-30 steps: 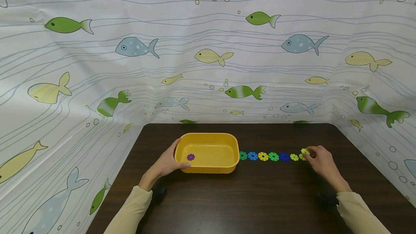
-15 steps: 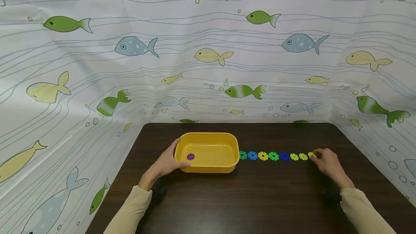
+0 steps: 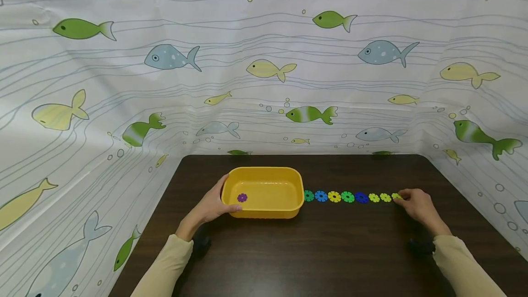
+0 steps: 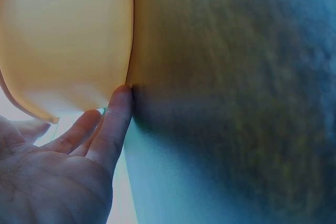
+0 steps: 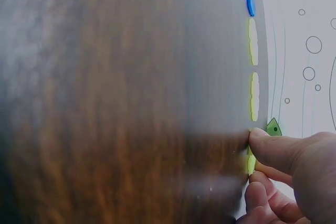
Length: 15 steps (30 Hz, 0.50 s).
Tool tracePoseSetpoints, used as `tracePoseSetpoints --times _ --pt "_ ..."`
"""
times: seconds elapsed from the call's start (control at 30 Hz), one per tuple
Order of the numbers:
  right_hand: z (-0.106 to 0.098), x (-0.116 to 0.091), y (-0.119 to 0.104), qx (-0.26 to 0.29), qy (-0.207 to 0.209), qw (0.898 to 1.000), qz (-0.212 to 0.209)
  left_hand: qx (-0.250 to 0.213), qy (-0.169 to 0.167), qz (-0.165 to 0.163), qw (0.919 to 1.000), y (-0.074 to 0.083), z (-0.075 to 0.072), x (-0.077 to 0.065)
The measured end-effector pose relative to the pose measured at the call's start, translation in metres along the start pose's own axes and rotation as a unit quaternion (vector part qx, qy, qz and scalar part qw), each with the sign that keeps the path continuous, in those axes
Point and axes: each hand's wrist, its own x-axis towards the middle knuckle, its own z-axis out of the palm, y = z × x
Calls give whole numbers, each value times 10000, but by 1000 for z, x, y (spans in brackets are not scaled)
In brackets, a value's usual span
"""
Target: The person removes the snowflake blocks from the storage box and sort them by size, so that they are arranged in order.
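Observation:
A yellow plastic basin [image 3: 264, 215] stands on the table, with a purple flower-shaped disc [image 3: 242, 198] inside. My left hand [image 3: 211, 202] holds the basin's left end, thumb along the near side and fingers at the far corner; the left wrist view shows fingertips against its wall. To the basin's right runs a row of flower-shaped discs: dark green [image 3: 308, 195], blue [image 3: 321, 196], yellow [image 3: 334, 196], green [image 3: 348, 197], dark blue [image 3: 361, 197], then several yellow-green. At the row's right end, my right hand [image 3: 418, 205] pinches a yellow-green disc [image 5: 251, 162], partly hidden by fingers.
The dark brown table [image 3: 313, 251] extends in front of the row. A white sheet [image 3: 264, 100] printed with fish stands behind it and along both sides.
My right hand has carried the yellow-green disc right and down, from above the row to its right end on the table. My left hand has stayed on the basin.

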Motion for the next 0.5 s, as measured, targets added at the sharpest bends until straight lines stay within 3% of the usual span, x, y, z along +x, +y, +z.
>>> tracePoseSetpoints --times 0.23,0.5 --pt "-1 -2 -1 38 98 9999 20 -11 -13 36 10000 1 0 0" --pt "0 -11 -19 261 890 9952 -318 -16 -25 105 9999 0 -1 0"
